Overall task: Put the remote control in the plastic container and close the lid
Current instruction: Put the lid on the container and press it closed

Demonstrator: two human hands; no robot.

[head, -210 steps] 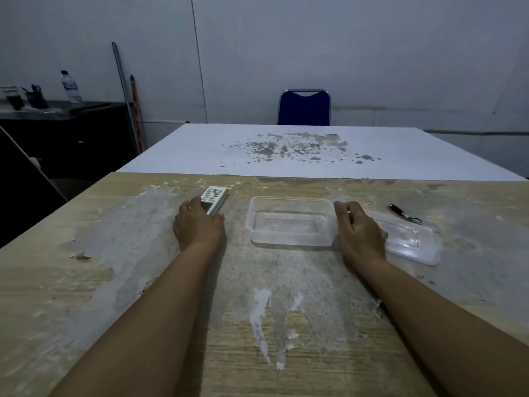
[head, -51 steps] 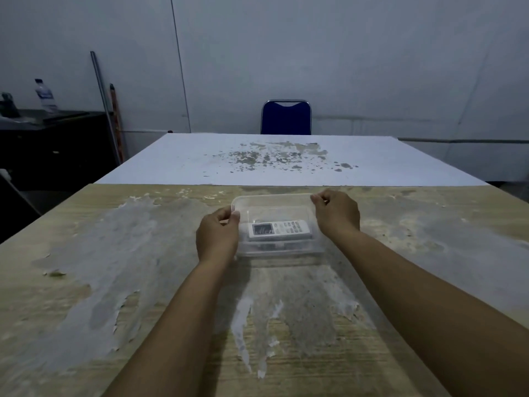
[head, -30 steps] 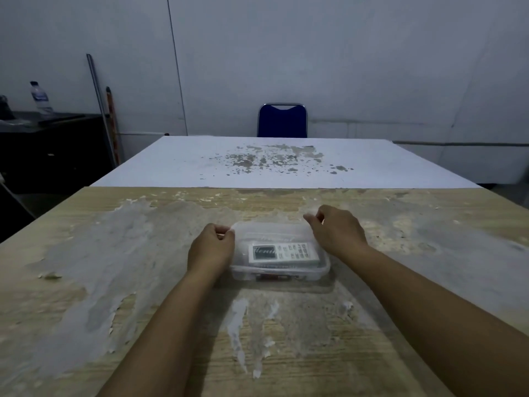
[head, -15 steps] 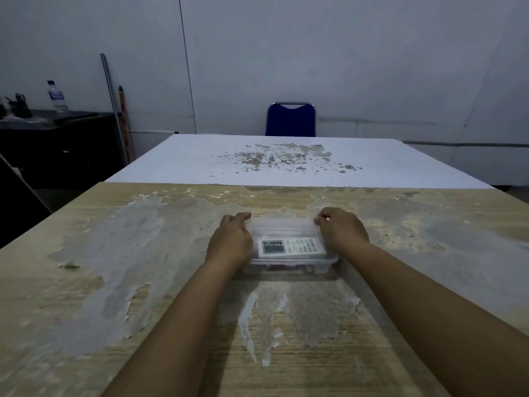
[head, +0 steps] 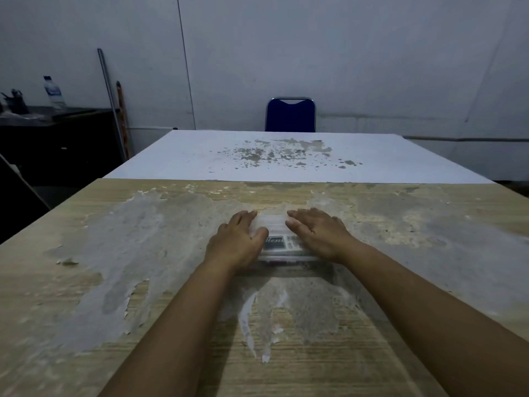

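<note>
The clear plastic container (head: 286, 257) sits on the worn wooden table (head: 114, 253), with its transparent lid (head: 272, 223) lying on top. Through the lid I see part of the white remote control (head: 277, 242) with its dark display. My left hand (head: 235, 242) lies flat over the lid's left end, fingers stretched forward and thumb on the lid. My right hand (head: 318, 235) lies palm-down over the right end. Both hands cover most of the container, and neither curls around anything.
A white table (head: 286, 156) with flaked paint butts against the far edge of the wooden one, and a blue chair (head: 290, 114) stands behind it. At the left stands a dark cabinet (head: 57, 138) with a water bottle (head: 53, 91), and poles lean on the wall.
My hands have moved from gripping the container's two ends to lying flat on top of the lid, closer together. The container has stayed in place.
</note>
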